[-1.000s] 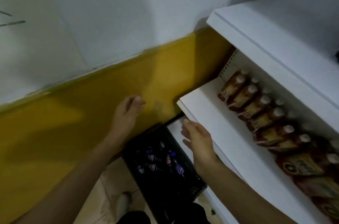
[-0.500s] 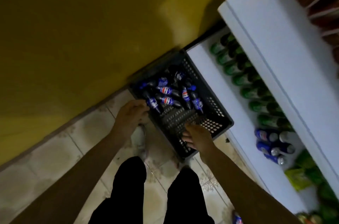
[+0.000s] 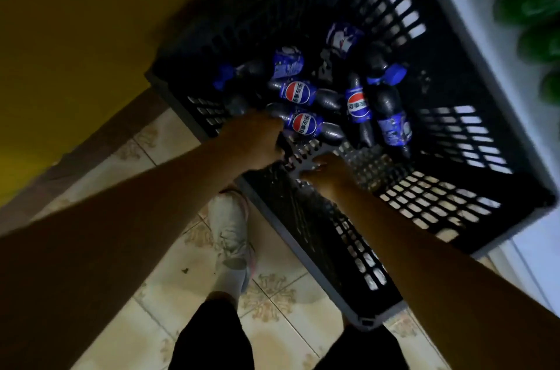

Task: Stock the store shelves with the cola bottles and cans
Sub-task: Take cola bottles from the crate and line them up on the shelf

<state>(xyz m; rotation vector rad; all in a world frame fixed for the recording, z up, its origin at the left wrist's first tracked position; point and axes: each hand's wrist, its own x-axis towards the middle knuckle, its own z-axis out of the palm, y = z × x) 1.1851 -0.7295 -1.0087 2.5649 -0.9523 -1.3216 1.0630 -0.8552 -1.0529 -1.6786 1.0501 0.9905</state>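
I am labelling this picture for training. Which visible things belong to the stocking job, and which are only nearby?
Job: cola bottles lying in the black crate; left hand and right hand reaching into it; white shelf.

Nearby: white shoe, tiled floor, yellow wall, blurred green items.

A bunch of small cola bottles, dark with blue labels and blue caps, are lying on their sides in a loose jumble at the far end of the black plastic crate.
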